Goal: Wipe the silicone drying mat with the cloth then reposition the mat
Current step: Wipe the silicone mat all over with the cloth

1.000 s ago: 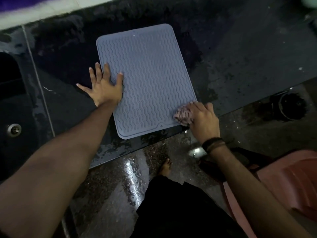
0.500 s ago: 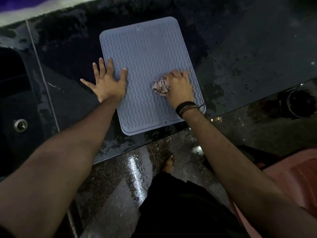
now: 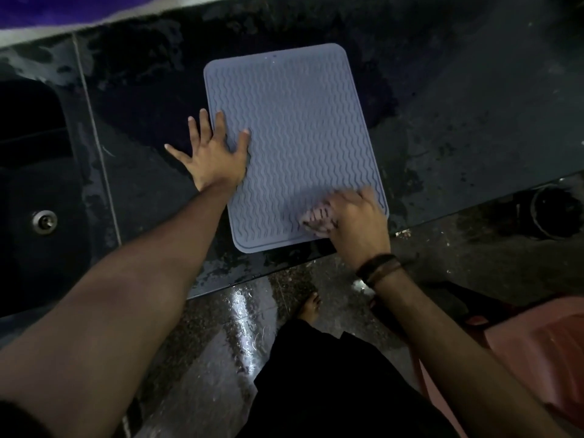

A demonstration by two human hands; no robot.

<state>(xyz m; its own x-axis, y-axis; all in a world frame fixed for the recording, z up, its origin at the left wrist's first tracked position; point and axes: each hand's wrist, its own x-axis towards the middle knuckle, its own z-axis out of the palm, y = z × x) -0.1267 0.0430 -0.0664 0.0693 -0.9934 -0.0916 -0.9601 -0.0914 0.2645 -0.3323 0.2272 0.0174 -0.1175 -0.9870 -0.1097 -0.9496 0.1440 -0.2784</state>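
A grey-blue silicone drying mat [image 3: 294, 134] with a wavy ribbed surface lies flat on the dark wet counter [image 3: 458, 128]. My left hand [image 3: 215, 156] rests flat with spread fingers on the mat's left edge, half on the counter. My right hand [image 3: 357, 222] grips a small crumpled pink patterned cloth [image 3: 317, 219] and presses it on the mat's near right corner. The hand and cloth are motion-blurred.
A dark sink [image 3: 34, 197] with a metal drain [image 3: 45, 221] lies at the left. The counter's front edge runs just below the mat. A dark round container [image 3: 556, 213] and a pink plastic object [image 3: 537, 352] stand on the wet floor at right. My foot [image 3: 311, 306] shows below.
My right hand with the cloth went from the near right corner up to the mat's middle, then back down to the near right corner. My left hand stayed in place.
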